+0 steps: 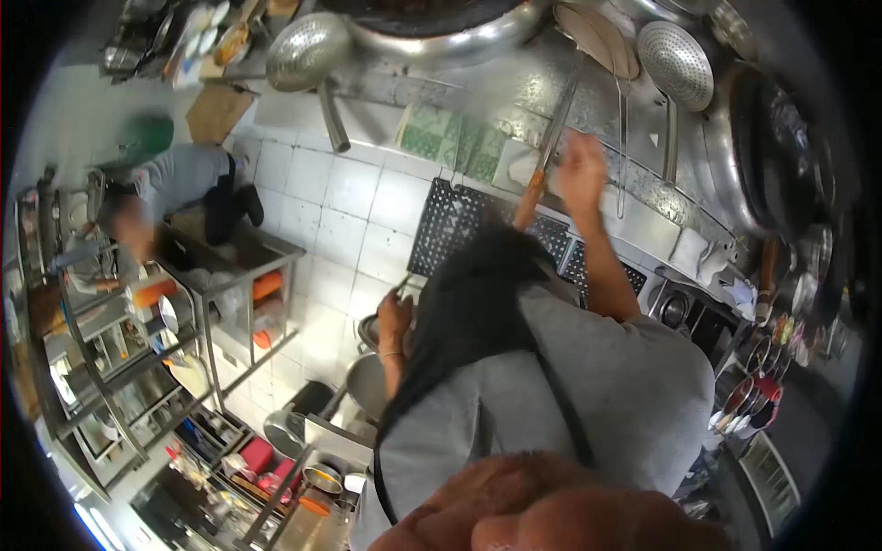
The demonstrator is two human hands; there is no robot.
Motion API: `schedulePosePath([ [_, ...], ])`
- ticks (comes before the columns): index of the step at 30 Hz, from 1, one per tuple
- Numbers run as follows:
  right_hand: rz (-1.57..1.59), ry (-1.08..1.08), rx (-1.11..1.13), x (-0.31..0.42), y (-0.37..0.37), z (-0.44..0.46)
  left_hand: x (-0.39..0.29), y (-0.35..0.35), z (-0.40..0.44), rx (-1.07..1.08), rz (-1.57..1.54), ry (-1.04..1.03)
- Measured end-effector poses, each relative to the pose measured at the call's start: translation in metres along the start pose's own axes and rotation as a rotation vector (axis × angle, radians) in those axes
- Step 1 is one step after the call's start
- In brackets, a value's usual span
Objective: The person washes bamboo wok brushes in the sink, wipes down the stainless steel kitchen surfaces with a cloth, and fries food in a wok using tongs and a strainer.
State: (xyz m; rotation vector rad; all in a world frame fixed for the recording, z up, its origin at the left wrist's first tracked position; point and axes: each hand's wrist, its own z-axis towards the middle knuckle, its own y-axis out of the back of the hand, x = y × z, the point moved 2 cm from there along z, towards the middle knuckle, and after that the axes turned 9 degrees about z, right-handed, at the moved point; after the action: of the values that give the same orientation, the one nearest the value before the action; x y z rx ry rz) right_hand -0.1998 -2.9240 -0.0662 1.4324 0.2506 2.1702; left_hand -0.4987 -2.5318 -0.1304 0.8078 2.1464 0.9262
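Note:
Low beside my body, my left hand (393, 321) has its fingers curled round something thin and dark that I cannot make out. Next to it are a metal pot (369, 332) and a grey pan (367, 384). My right hand (582, 173) is lifted at the stove's front edge, smeared by motion, with its fingers loosely apart. Just left of it a long metal tool with a wooden handle (531, 198) leans over the edge, apart from the hand. Right of the hand lies a thin wire handle (623, 170) of a strainer (602, 41).
Perforated ladles (309, 52) (675, 66) rest on the steel stove top (514, 87) between large woks (441, 32). Black perforated mats (450, 220) lie on the tiled floor (331, 220). At left, a co-worker (184, 188) bends near a steel rack (211, 340).

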Motion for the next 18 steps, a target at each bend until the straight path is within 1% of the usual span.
schedulePosePath([
  [2, -0.622, -0.053, -0.081, 0.017, 0.057, 0.035, -0.018, 0.006, 0.014, 0.003, -0.022, -0.04],
  [4, -0.825, -0.274, -0.106, -0.033, 0.084, 0.03, -0.033, 0.009, 0.025, 0.023, -0.031, -0.088],
  [7, -0.759, -0.716, 0.307, -0.089, 0.103, 0.027, -0.053, 0.02, 0.031, 0.063, -0.044, -0.123],
  [10, -0.554, -0.312, -0.04, -0.08, 0.115, 0.033, -0.052, 0.024, 0.04, 0.056, -0.015, -0.129],
  [13, -0.416, -0.146, -0.054, -0.073, 0.118, 0.045, -0.034, 0.02, 0.054, 0.039, 0.0, -0.146],
  [14, -0.363, -0.308, 0.009, -0.05, 0.116, 0.058, -0.032, 0.02, 0.059, 0.04, 0.008, -0.156],
  [16, -0.361, 0.087, -0.085, -0.064, 0.107, 0.082, -0.023, 0.015, 0.073, 0.034, 0.031, -0.209],
  [17, -0.065, -0.19, -0.008, -0.032, 0.103, 0.103, -0.022, 0.018, 0.078, 0.039, 0.035, -0.222],
  [18, 0.238, -0.458, 0.067, 0.018, 0.093, 0.127, -0.025, 0.022, 0.086, 0.04, 0.039, -0.236],
])
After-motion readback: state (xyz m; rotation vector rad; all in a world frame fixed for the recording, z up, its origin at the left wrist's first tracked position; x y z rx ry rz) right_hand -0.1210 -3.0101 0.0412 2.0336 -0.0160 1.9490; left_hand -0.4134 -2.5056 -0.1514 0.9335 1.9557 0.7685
